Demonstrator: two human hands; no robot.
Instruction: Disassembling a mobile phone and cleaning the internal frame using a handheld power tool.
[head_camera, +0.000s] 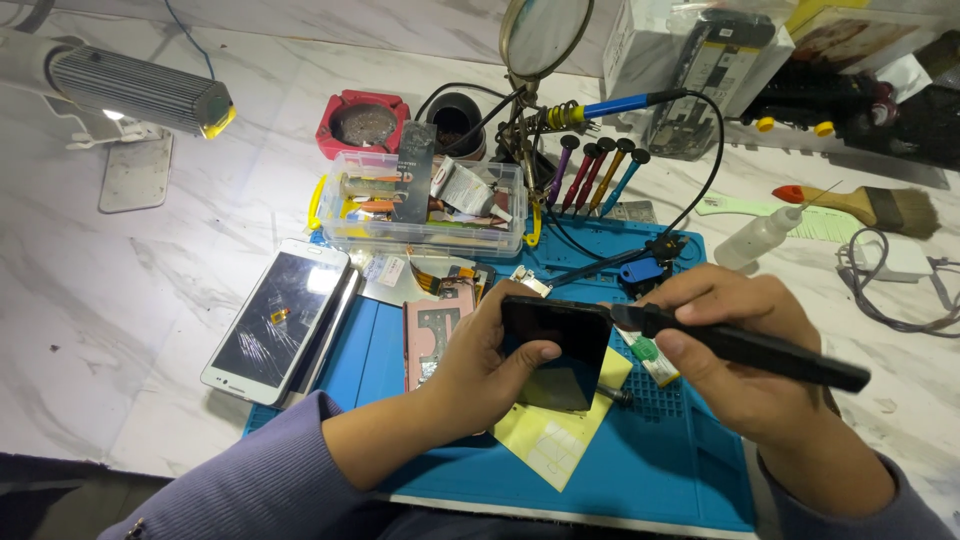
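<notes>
Lavender sleeves are entering from 6 o'clock, and both hands are working above a blue silicone mat (640, 470) that is keeping small parts from sliding on the marble table (120, 330). One left hand (480, 370) is gripping one dark phone (555, 350) by its edges, thumb across the glass, tilting it off the mat so the top rim is facing the tool. One right hand (735, 345) is closed around one black handled tool (740, 345), whose tip is meeting the phone's top corner from 3 o'clock. One yellow sheet (555, 435) is lying directly beneath the phone. At 9 o'clock, one white phone with cracked glass (280, 320) is resting half off the mat, beside one opened pink chassis (435, 335). Toward 12 o'clock, one clear plastic parts box (425, 205) is holding spares within reach, four coloured screwdrivers (597, 175) are standing upright, and one round magnifier (545, 35) is positioned above them. At 2 o'clock, one squeeze bottle (758, 240) and one brush (880, 205) are lying flat.
</notes>
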